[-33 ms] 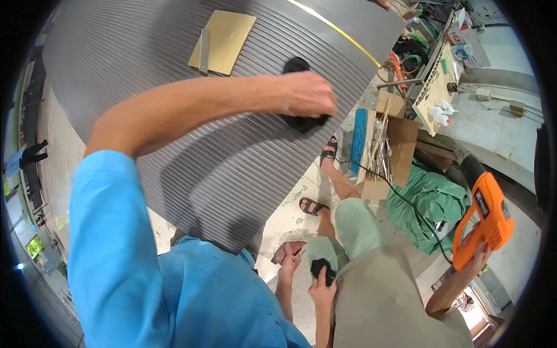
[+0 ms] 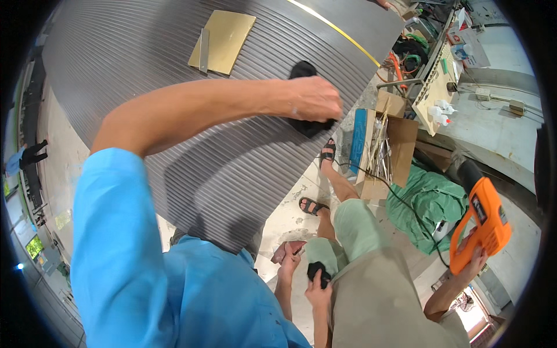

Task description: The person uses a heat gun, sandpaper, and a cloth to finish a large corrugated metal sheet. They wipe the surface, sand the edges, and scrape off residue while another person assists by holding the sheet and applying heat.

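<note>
My left hand (image 2: pixel 316 100) is closed over a long, rounded black pad (image 2: pixel 303 69). The pad presses on a large dark grey ribbed sheet (image 2: pixel 214 180), near its right edge; the knuckles hide its middle. My left arm, in a blue sleeve, bends at the elbow across the sheet. Low at my side, my right hand (image 2: pixel 288 265) grips a flat reddish-brown piece (image 2: pixel 283 251) whose kind I cannot make out. On the sheet's far part lies a yellowish square board (image 2: pixel 231 43) with a thin metal strip (image 2: pixel 204 51) along its left side.
At my right stands a co-worker in a tan shirt (image 2: pixel 386 296), holding an orange heat gun (image 2: pixel 490 217) and a black wad (image 2: pixel 318 274). Its cord (image 2: pixel 400 200) runs past a carton of thin sticks (image 2: pixel 400 145) and a green cloth (image 2: pixel 426 194). A yellow strip (image 2: pixel 336 29) crosses the sheet.
My left hand and the black pad have shifted slightly right and a little down. The co-worker's heat gun has moved slightly left. My right hand has hardly moved.
</note>
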Available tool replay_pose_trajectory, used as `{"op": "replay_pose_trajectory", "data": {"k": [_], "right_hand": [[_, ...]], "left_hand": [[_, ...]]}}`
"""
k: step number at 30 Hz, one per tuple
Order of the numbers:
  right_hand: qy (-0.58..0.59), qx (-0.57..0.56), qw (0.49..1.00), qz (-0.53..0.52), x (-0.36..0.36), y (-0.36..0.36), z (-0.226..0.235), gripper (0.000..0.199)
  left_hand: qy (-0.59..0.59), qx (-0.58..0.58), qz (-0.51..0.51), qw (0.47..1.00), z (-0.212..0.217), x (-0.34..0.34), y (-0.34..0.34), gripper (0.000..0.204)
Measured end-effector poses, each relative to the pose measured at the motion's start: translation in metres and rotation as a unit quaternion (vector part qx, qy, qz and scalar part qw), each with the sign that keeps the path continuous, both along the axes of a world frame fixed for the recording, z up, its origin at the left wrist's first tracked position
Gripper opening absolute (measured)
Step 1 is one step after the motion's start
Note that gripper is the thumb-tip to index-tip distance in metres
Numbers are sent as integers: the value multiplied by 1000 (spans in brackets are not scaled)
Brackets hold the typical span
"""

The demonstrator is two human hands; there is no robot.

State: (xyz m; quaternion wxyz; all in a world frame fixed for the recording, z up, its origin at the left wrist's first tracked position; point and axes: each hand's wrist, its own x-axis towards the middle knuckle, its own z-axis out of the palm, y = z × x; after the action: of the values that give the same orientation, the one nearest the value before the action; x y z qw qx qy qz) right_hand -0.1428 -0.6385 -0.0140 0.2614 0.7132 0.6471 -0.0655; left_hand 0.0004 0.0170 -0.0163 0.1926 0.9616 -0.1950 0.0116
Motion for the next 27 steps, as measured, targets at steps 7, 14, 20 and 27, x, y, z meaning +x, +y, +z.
{"op": "replay_pose_trajectory", "data": {"k": [7,14,20,27], "right_hand": [[-175,-175,794,555,-88,-161,-59,28],[-392,-240,301,836,-117,-145,-112,20],[-411,-290,-199,841,-121,82,-169,26],[-406,-301,-259,823,-114,80,-152,33]], "left_hand": [[-85,-43,3,995,-15,9,-29,11],[-77,98,175,977,3,-125,111,18],[-147,80,291,942,-28,-129,7,41],[-26,8,73,997,-14,-178,-109,53]]}}
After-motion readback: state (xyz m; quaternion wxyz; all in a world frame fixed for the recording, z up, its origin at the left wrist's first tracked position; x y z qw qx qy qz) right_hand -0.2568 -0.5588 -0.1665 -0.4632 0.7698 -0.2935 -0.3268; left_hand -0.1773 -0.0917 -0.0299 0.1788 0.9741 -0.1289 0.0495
